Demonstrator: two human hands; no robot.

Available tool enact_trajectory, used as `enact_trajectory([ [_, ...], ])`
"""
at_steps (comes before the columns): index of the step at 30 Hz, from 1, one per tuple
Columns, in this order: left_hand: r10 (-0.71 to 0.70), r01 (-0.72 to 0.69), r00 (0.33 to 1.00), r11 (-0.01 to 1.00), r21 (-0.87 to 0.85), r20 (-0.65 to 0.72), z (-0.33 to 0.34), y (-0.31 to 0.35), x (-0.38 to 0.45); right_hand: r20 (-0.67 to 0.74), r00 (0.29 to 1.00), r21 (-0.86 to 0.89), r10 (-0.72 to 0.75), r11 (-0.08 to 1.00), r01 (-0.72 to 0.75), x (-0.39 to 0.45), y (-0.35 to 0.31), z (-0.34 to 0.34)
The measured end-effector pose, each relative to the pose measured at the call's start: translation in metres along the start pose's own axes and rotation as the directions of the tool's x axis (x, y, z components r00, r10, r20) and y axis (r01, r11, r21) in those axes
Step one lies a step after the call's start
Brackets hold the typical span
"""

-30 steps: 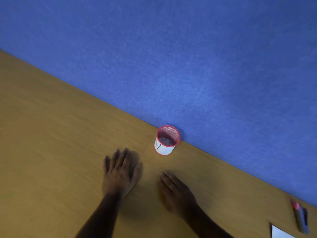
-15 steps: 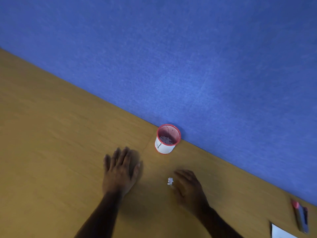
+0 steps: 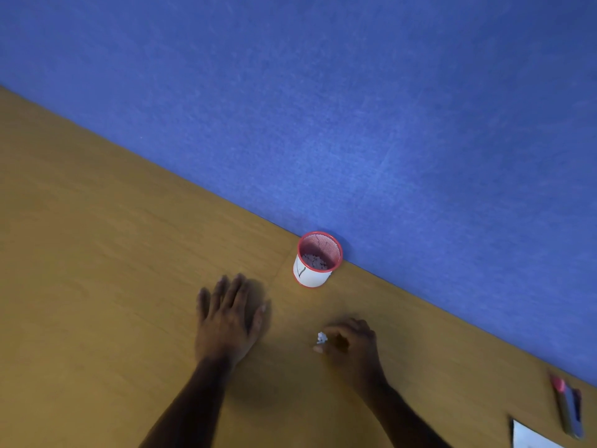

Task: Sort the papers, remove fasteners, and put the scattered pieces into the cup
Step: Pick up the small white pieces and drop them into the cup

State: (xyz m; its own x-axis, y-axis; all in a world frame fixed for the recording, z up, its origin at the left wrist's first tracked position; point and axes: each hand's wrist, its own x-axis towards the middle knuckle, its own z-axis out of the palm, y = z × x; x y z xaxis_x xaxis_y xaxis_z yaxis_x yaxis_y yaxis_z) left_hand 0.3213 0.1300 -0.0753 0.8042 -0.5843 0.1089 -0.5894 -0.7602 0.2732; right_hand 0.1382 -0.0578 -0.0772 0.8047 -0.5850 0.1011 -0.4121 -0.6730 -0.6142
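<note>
- Right hand (image 3: 350, 342): fingers curled, pinching a small clump of white paper bits (image 3: 321, 337) just off the desk (image 3: 97, 253), probably for dropping into the cup.
- Left hand (image 3: 227, 321): flat, fingers spread, holding nothing, left of the mesh cup (image 3: 316, 260).
- Cup against the blue partition (image 3: 355, 108), already holding bits; path unobstructed.
- Far right of cup: markers (image 3: 568, 409), paper corner (image 3: 529, 438).

1. A wooden tabletop (image 3: 97, 286), yellow-brown with faint grain, fills the lower left.
2. A blue fabric-like wall panel (image 3: 355, 108) rises along the tabletop's far edge and fills the upper part of the view.
3. Markers (image 3: 569, 407), one pink-capped, lie side by side at the right edge, near that panel; they are blurred.
</note>
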Motion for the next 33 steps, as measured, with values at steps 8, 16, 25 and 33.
enact_trajectory([
  [8,0.002,-0.002,1.000,1.000,-0.005,-0.007,0.0003,-0.0005,-0.0001,-0.039,0.999,-0.040,0.001,0.999,-0.003,0.0014,-0.0048,0.0025],
  [16,0.003,-0.003,1.000,1.000,0.000,-0.007,0.0002,0.0002,-0.0003,0.035,0.999,-0.032,-0.030,0.999,0.031,0.0039,-0.0062,0.0036],
  [25,0.006,-0.006,1.000,1.000,-0.004,-0.012,0.0013,-0.0004,0.0002,-0.038,0.982,-0.186,-0.186,0.967,0.176,0.0013,-0.0043,0.0096],
  [33,0.004,-0.004,1.000,1.000,-0.005,-0.014,0.0007,-0.0001,-0.0003,0.039,0.993,-0.054,-0.107,0.993,0.109,0.0061,-0.0074,0.0037],
])
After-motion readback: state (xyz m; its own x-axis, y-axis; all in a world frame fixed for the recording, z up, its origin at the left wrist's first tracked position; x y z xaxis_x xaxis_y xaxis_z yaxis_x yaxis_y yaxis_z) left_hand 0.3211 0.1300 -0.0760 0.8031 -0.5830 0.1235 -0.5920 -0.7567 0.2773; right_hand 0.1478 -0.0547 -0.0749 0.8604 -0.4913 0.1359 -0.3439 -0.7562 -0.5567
